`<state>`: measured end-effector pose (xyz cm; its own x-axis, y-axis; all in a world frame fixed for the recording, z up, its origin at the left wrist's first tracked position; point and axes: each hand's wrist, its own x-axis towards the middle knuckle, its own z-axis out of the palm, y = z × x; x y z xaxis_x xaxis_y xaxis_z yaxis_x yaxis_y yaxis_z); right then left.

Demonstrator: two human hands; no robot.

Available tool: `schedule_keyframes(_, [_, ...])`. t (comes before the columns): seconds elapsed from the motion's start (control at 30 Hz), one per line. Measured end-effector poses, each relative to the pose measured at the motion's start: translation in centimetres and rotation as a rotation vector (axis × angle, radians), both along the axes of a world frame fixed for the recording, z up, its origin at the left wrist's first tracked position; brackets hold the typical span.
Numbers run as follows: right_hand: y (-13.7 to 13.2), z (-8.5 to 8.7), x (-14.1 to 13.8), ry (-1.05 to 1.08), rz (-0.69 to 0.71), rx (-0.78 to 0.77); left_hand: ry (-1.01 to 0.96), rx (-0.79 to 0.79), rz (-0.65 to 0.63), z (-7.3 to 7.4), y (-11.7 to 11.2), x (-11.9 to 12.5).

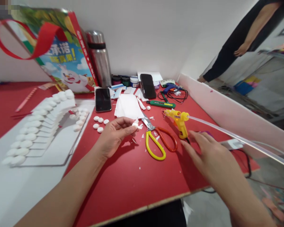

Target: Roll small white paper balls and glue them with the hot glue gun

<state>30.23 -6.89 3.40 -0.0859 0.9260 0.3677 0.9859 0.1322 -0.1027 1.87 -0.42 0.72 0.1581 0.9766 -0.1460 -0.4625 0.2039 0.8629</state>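
My left hand [117,134] pinches a small white figure-like piece [136,124] with a pointed top, its material unclear. To the right, my right hand [204,151] has its thumb and fingers apart, close to the handle of a yellow glue gun [182,124]. A long clear glue stick [217,130] sticks out of the gun's back. Between my hands lie scissors [152,127] with one yellow and one orange-red handle loop, amid white scraps. White oval pieces [100,129] lie left of my left hand.
A stepped white model [46,138] edged with white ovals stands at left. Behind are a phone [103,99], white paper [127,105], a green cutter [162,104], a steel flask [100,60], a printed bag [61,56] and tangled cables [177,94]. Another person's arm [257,28] shows upper right.
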Motion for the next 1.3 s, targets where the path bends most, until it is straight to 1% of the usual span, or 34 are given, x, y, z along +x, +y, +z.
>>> schedule_keyframes(0.07, [-1.1,1.7,-1.9,0.132,0.122,0.075,0.031,0.013,-0.013,-0.1,0.0,-0.1])
schedule_keyframes(0.1, [-1.0,2.5,-3.0,0.227,0.182,0.084,0.048,0.018,-0.024,-0.2,-0.1,-0.1])
schedule_keyframes(0.13, [-0.4,3.1,-4.0,0.32,0.232,0.058,0.069,0.021,-0.038,-0.2,-0.1,-0.2])
schedule_keyframes(0.2, [2.0,3.7,-5.9,0.516,0.272,-0.031,0.111,0.024,-0.066,-0.3,-0.1,-0.3])
schedule_keyframes(0.3, [6.3,3.3,-7.9,0.829,0.3,-0.262,0.129,0.029,-0.079,-0.3,-0.1,-0.5])
schedule_keyframes(0.37, [8.3,2.6,-8.9,0.966,0.331,-0.437,0.122,0.029,-0.077,-0.3,0.0,-0.7])
schedule_keyframes(0.43, [9.0,1.8,-9.5,1.102,0.346,-0.538,0.116,0.03,-0.086,-0.3,0.1,-0.8])
schedule_keyframes(0.47, [9.0,1.4,-9.6,1.171,0.346,-0.56,0.113,0.029,-0.096,-0.3,0.1,-0.8])
schedule_keyframes(0.57, [8.5,0.5,-9.7,1.319,0.341,-0.572,0.098,0.026,-0.125,-0.4,0.1,-0.7])
schedule_keyframes(0.67, [8.3,0.0,-9.3,1.338,0.348,-0.561,0.107,0.023,-0.145,-0.5,0.1,-0.6])
schedule_keyframes(0.77, [8.5,-0.2,-9.0,1.299,0.365,-0.555,0.143,0.029,-0.144,-0.6,0.1,-0.7])
schedule_keyframes(1.13, [8.5,-0.2,-9.1,1.198,0.377,-0.586,0.192,0.024,-0.147,-0.4,0.1,-0.6])
schedule_keyframes(1.3, [8.6,-0.2,-9.1,1.168,0.375,-0.561,0.201,0.017,-0.152,-0.5,0.1,-0.7])
